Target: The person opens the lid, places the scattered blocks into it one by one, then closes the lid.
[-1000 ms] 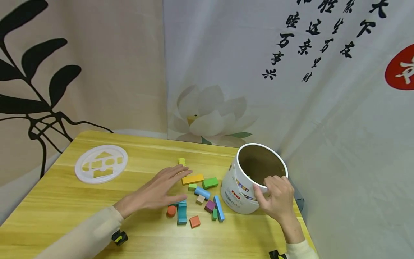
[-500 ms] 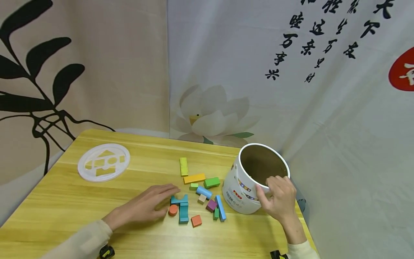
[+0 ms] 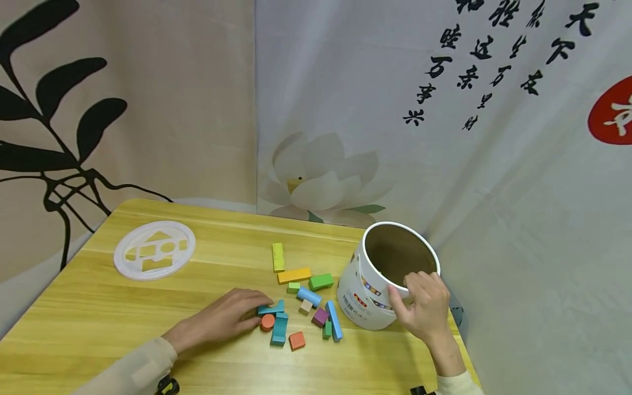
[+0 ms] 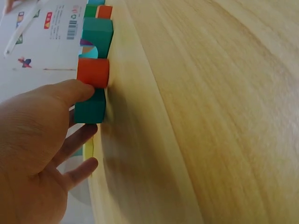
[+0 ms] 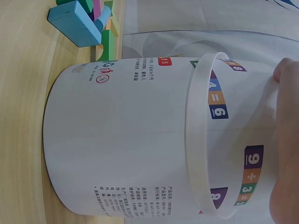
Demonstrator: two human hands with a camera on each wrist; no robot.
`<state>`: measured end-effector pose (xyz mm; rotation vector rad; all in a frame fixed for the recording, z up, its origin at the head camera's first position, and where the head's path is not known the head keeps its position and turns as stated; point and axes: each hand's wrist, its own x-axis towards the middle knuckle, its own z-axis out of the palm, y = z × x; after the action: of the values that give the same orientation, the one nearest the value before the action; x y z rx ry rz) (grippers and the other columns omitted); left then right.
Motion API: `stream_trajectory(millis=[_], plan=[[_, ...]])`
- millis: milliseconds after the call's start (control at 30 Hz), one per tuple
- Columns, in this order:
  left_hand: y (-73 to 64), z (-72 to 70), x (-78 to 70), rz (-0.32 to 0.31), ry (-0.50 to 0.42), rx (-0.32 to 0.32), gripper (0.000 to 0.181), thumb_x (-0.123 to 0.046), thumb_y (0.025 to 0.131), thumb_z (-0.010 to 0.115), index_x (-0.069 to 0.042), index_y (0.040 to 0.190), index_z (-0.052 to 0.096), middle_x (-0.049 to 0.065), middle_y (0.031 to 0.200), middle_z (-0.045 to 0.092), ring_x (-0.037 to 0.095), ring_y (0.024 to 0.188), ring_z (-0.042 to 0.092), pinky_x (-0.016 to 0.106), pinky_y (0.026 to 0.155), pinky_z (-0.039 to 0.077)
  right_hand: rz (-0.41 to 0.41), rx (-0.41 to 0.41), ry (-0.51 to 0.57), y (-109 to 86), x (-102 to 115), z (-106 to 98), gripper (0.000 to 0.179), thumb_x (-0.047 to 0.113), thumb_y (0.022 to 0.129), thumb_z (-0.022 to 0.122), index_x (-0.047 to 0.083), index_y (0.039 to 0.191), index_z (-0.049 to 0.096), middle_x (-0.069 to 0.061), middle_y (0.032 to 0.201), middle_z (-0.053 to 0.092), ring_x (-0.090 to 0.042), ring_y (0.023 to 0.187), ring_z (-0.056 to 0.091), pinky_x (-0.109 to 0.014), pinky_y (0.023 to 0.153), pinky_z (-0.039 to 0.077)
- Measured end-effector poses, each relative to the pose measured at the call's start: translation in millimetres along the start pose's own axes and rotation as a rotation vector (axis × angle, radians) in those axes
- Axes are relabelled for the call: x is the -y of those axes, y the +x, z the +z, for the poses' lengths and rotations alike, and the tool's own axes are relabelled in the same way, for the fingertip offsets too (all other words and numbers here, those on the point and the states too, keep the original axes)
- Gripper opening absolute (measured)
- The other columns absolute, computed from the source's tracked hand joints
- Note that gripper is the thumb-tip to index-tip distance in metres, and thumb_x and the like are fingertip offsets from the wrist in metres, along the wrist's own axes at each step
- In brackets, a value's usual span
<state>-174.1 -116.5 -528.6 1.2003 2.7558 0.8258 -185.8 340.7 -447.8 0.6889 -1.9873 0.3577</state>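
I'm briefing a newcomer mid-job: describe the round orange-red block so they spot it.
Find the white bucket, then the scattered blocks left of it in the head view. At their edge by the left hand, the orange-red block sits beside two teal ones. It is round; the other orange-red block has square corners.

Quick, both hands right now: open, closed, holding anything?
Left hand: closed, pinching a teal block between thumb and fingers.
Right hand: closed, gripping the white bucket at its rim.
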Motion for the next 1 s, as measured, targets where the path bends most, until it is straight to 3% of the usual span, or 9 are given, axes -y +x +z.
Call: stream_trajectory(millis=[167,333,567,767,1000], plan=[[1.3,2.7,3.2,0.017,-0.019,-0.036,0.024,-0.019,0.107,0.080,-0.015,0.130,0.081,0.000,0.129,0.082,0.017,0.116,0.079,0.048,0.100,0.067,0.000,0.000,0.009,0.5,0.5,0.2,0.053,0.042,0.102,0.060,0.013,0.062,0.040,0.007,0.059,0.032,-0.011,0.055,0.029,-0.031,0.057,0.023],[1.2,4.5,5.7,-0.005,-0.019,-0.051,0.018,-0.016,0.104,0.083,-0.016,0.122,0.083,-0.001,0.123,0.082,0.012,0.109,0.078,0.042,0.095,0.068,-0.001,-0.001,0.010,1.0,1.0,0.6,0.053,0.041,0.101,0.061,0.013,0.061,0.040,0.007,0.058,0.031,-0.011,0.055,0.028,-0.032,0.057,0.023],[2.0,-2.9,8.0,-0.047,-0.023,-0.109,0.016,-0.010,0.098,0.084,-0.019,0.110,0.079,-0.007,0.109,0.077,0.002,0.088,0.061,0.027,0.080,0.058,0.006,-0.005,0.000,0.7,0.9,0.3,0.052,0.041,0.101,0.060,0.013,0.061,0.040,0.007,0.058,0.031,-0.012,0.054,0.029,-0.032,0.056,0.023],[5.0,-22.1,4.6,-0.074,0.007,-0.170,0.017,-0.009,0.097,0.084,-0.017,0.112,0.079,-0.006,0.111,0.078,0.008,0.100,0.072,0.037,0.089,0.067,0.007,-0.003,-0.004,-0.3,0.2,0.4,0.052,0.040,0.100,0.060,0.013,0.061,0.039,0.006,0.058,0.031,-0.013,0.054,0.029,-0.033,0.056,0.023],[21.8,-48.1,-3.4,-0.064,0.015,-0.268,0.018,-0.009,0.099,0.081,-0.014,0.116,0.079,-0.001,0.118,0.080,0.016,0.109,0.076,0.042,0.096,0.068,0.003,0.013,-0.013,-0.4,-0.6,0.3,0.054,0.043,0.102,0.059,0.013,0.061,0.041,0.005,0.058,0.034,-0.014,0.054,0.030,-0.033,0.055,0.022]])
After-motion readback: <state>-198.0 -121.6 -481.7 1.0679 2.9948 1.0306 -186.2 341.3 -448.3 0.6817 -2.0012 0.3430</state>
